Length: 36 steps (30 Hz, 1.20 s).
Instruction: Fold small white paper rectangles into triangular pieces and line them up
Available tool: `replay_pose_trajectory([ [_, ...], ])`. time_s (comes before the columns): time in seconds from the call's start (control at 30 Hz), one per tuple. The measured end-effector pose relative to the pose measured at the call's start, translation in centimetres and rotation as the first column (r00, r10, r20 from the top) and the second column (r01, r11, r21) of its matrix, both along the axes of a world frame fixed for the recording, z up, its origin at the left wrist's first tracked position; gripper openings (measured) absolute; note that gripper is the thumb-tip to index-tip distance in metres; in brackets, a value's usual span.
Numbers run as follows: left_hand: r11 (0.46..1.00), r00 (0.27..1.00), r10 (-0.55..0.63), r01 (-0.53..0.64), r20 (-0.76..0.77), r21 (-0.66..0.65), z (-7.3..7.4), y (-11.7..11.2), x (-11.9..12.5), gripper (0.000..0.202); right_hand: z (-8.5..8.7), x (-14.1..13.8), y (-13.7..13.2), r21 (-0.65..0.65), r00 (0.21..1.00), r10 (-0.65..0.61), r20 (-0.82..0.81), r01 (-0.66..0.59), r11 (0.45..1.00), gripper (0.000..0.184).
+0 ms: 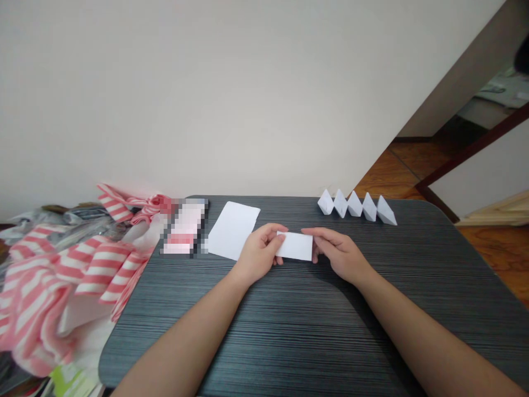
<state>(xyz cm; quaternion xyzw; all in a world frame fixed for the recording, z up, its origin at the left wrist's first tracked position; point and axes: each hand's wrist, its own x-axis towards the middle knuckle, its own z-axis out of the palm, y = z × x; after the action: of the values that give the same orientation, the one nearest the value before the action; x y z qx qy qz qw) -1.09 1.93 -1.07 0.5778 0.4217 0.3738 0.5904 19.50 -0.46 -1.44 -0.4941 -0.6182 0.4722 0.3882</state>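
A small white rectangle of folded paper (295,246) is held up between my two hands over the dark table. My left hand (260,251) pinches its left end, thumb on the near face and fingers behind. At the right end, my right hand (341,253) has its fingers closed about the paper's edge, index finger along the top corner. Just left of my left hand lies a stack of white paper sheets (232,229). Farther back on the right stands a row of several folded white paper boats (354,205).
A dark wood-grain table (264,331) fills the lower view, with a pale wall (248,99) behind it. A blurred-out phone-like slab (184,227) lies at the back left. Red-and-white striped cloth (99,264) is heaped beyond the left edge. Wooden floor (409,165) shows at right.
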Motion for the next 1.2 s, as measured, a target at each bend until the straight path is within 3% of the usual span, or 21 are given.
replay_pose_trajectory([
  [0.27, 1.000, 1.000, 0.009, -0.009, -0.023, 0.011, -0.11, -0.03, -0.03, 0.029, -0.58, -0.35, -0.05, -0.086, 0.997, 0.033, -0.064, -0.038, 0.996, 0.036],
  [1.2, 1.000, 0.999, 0.000, 0.001, -0.036, 0.018, -0.14, -0.11, -0.01, 0.029, -0.92, -0.31, 0.05, -0.030, 0.998, -0.003, 0.065, 0.005, 1.000, 0.034],
])
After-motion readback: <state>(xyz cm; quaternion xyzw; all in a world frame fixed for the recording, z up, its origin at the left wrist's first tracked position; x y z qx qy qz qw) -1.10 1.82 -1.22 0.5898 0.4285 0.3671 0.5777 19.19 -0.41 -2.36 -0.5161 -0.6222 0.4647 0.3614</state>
